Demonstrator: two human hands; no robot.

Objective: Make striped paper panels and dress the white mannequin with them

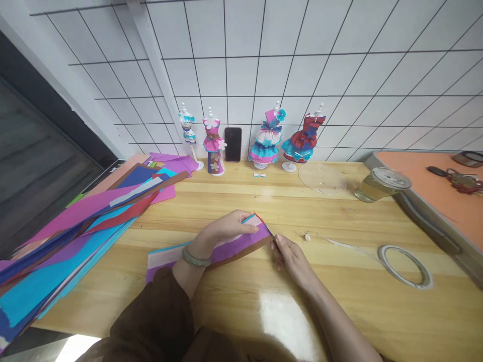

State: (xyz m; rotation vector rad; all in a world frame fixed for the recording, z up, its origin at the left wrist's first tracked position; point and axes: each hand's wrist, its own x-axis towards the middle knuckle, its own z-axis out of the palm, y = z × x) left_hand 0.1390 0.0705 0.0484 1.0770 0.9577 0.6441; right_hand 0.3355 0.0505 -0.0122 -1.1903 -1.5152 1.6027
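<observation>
While the left hand (232, 225) is closed, thumb uppermost, on the layered paper strip (236, 247) near its right end, the right hand (289, 253) grips a slim dark tool (273, 236) whose tip meets that end; the tool's type is too small to tell. The strip, with blue, pale, purple and brown bands, lies aslant above the worktop (226, 311), passing beneath the left wrist, which bears a green bangle (195, 257). Left: a heap of coloured paper (113, 213). Rear, along the tiled wall (241, 75): four dressed miniature dress forms (266, 143), two on each side of an upright dark phone (233, 145), with a small bow (259, 175) in front. Right: a tape roll (427, 278) lying flat and a lidded clear container (372, 187) beside an orange-topped surface (426, 188).
</observation>
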